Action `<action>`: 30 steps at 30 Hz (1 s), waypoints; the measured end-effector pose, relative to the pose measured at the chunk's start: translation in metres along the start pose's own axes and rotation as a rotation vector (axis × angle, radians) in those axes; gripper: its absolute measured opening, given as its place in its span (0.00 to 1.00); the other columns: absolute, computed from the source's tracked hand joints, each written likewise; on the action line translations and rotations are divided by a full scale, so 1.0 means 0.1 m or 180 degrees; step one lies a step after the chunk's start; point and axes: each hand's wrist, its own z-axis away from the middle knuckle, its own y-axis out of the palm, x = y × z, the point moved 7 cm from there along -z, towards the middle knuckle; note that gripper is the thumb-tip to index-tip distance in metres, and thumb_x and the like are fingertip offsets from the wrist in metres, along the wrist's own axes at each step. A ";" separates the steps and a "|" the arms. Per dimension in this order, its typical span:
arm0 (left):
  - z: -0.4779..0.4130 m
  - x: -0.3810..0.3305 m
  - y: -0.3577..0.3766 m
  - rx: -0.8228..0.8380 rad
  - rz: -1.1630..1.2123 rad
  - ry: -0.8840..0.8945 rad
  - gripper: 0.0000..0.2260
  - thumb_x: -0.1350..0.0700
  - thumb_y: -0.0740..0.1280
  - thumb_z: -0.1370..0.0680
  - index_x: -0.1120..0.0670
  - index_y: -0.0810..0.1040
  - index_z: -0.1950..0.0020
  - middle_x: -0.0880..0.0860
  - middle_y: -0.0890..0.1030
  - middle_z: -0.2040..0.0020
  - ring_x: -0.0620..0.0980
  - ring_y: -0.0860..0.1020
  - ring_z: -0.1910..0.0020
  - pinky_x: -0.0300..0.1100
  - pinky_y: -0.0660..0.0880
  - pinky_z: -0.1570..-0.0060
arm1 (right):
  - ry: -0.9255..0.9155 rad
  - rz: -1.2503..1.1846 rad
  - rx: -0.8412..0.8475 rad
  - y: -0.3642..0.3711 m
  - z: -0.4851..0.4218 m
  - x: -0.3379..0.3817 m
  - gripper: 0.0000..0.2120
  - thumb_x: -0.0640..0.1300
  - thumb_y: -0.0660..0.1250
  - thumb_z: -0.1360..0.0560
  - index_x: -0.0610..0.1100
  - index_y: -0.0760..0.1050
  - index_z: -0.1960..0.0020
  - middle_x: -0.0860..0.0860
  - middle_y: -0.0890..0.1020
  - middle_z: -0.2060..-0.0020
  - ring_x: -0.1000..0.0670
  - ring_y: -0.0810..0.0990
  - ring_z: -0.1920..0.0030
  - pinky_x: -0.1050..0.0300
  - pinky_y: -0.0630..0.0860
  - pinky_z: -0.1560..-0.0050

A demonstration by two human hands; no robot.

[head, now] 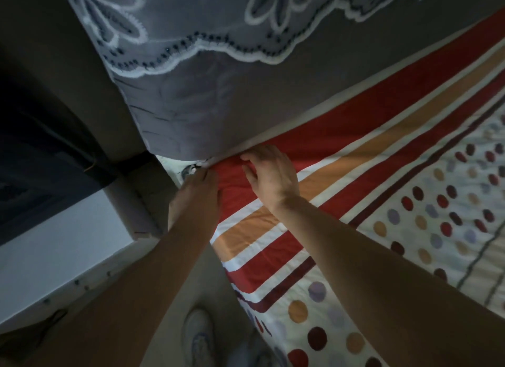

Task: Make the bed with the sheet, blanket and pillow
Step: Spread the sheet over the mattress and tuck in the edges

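Note:
A sheet (pixel 369 158) with red, orange and white stripes and a dotted middle covers the mattress, filling the right half of the head view. My left hand (pixel 199 191) is at the bed's far corner, its fingers going down over the sheet's edge beside the mattress; the fingertips are hidden. My right hand (pixel 270 175) lies flat on the red stripe just right of that corner, fingers spread and pressing the cloth. No blanket or pillow is in view.
A grey curtain (pixel 191 52) with white flower embroidery hangs over the wall right above the corner. A white cabinet (pixel 62 238) stands at the left, close to the bed. My shoe (pixel 199 336) is on the floor by the bed's side.

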 end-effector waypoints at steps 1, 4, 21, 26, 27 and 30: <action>0.00 -0.13 -0.02 -0.0018 -0.0035 0.0122 0.05 0.57 0.65 0.21 0.56 0.74 0.47 0.56 0.76 0.46 0.59 0.76 0.48 0.55 0.78 0.58 | 0.0036 -0.0005 -0.0021 -0.09 0.03 -0.08 0.08 0.42 0.72 0.26 0.47 0.83 0.47 0.51 0.84 0.51 0.45 0.79 0.49 0.49 0.77 0.49; -0.04 -0.52 -0.20 -0.0150 -0.0237 0.0426 0.05 0.55 0.64 0.21 0.53 0.75 0.48 0.54 0.77 0.50 0.58 0.78 0.51 0.53 0.77 0.56 | 0.0137 0.0033 -0.0092 -0.44 0.07 -0.29 0.09 0.40 0.72 0.27 0.46 0.82 0.46 0.50 0.84 0.51 0.44 0.80 0.49 0.48 0.78 0.50; -0.44 -3.67 -2.41 -0.0717 -0.0174 0.1723 0.08 0.59 0.65 0.22 0.56 0.80 0.44 0.55 0.79 0.46 0.59 0.79 0.47 0.53 0.77 0.51 | 0.0730 0.0389 -0.1098 -4.16 -0.01 -1.50 0.08 0.43 0.64 0.22 0.46 0.80 0.46 0.49 0.82 0.50 0.45 0.78 0.46 0.47 0.78 0.49; -0.38 -4.67 -3.34 -0.0850 -0.0178 0.2052 0.16 0.57 0.67 0.22 0.54 0.77 0.35 0.54 0.77 0.36 0.59 0.76 0.39 0.52 0.74 0.44 | 0.0822 0.0358 -0.1392 -5.42 0.04 -1.61 0.11 0.44 0.63 0.21 0.48 0.78 0.41 0.51 0.80 0.45 0.46 0.78 0.43 0.51 0.76 0.51; -0.36 -4.89 -3.56 -0.0858 -0.0225 0.2110 0.16 0.56 0.66 0.22 0.54 0.75 0.34 0.54 0.76 0.35 0.59 0.75 0.38 0.52 0.75 0.43 | 0.0923 0.0348 -0.1415 -5.72 0.07 -1.64 0.13 0.45 0.62 0.20 0.49 0.77 0.37 0.51 0.80 0.43 0.47 0.78 0.41 0.51 0.77 0.49; -0.27 -5.36 -4.06 -0.0840 -0.0349 0.2190 0.21 0.56 0.65 0.22 0.52 0.71 0.28 0.54 0.73 0.31 0.58 0.73 0.34 0.51 0.73 0.39 | 0.1109 0.0318 -0.1264 -6.35 0.16 -1.70 0.19 0.46 0.62 0.20 0.51 0.71 0.29 0.51 0.77 0.35 0.47 0.76 0.36 0.49 0.77 0.43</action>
